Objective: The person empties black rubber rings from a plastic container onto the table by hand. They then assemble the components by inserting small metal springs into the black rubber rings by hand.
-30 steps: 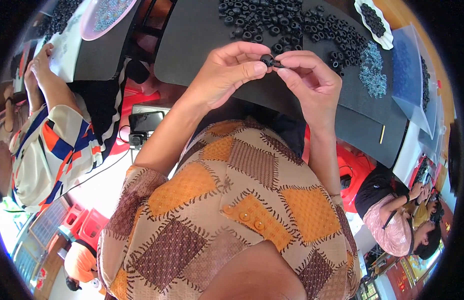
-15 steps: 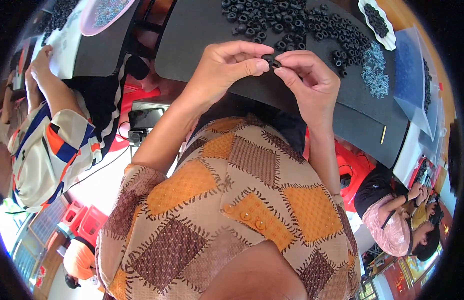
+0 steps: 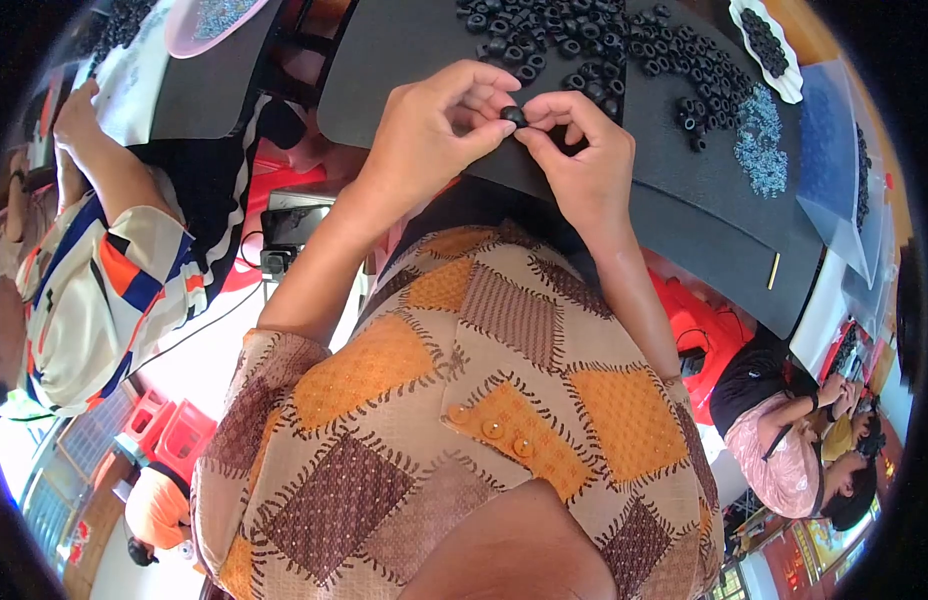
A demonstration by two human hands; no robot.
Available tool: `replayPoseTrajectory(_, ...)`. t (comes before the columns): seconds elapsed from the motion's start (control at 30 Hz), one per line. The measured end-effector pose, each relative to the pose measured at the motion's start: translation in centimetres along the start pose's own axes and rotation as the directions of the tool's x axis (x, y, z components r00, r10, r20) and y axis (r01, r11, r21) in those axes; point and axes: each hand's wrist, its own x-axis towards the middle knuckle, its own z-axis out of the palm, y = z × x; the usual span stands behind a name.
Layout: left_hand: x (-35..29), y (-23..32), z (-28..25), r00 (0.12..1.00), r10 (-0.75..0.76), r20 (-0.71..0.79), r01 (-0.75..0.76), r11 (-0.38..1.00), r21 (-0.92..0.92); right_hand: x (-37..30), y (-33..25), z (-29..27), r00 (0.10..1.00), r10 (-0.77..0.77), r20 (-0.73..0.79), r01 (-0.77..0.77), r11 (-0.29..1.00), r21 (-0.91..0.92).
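Over the near edge of the dark table [image 3: 704, 235], a small black round part [image 3: 513, 117] sits between my two hands. My left hand [image 3: 424, 125] pinches it between thumb and fingers. From the other side, the thumb and index finger of my right hand [image 3: 589, 165] close on the same part, the other fingers curled. Just beyond my hands lies a spread of black ring-like parts [image 3: 654, 50] with holes through them. A heap of tiny light-blue pieces [image 3: 759, 145] lies to their right.
A white scalloped dish [image 3: 789, 85] of black parts stands at the far right, beside a clear plastic box [image 3: 829, 180]. A thin yellow stick [image 3: 773, 270] lies near the table's right edge. Other people sit at left and right. A pink tray [image 3: 181, 40] holds blue pieces.
Both hands have shifted slightly left and nearer with the black part. It has turned between the fingertips and shows a rounded side now.
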Motion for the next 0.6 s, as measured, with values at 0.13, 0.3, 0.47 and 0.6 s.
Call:
replayPoseTrajectory(0.13, -0.2, -0.2, 0.0, 0.998, 0.066, -0.001, -0.066, 0.989, 0.132, -0.2, 0.0, 0.6, 1.000, -0.004, -0.006, 0.003, 0.995, -0.096)
replayPoseTrajectory(0.3, -0.2, -0.1, 0.1, 0.993, 0.103, 0.058, -0.113, 0.971, 0.212, -0.5, -0.5, 0.4, 1.000, 0.007, 0.011, -0.004, 0.978, -0.210)
replayPoseTrajectory(0.47, -0.3, 0.2, 0.5, 0.988, 0.138, 0.072, -0.153, 0.950, 0.271, -0.9, -0.5, -0.5, 0.998, -0.041, 0.043, 0.046, 0.992, -0.115)
replayPoseTrajectory(0.6, -0.2, 0.1, 0.8, 0.984, 0.167, 0.067, -0.179, 0.945, 0.274, -0.8, -0.5, -0.2, 1.000, -0.022, -0.004, 0.021, 0.998, -0.057)
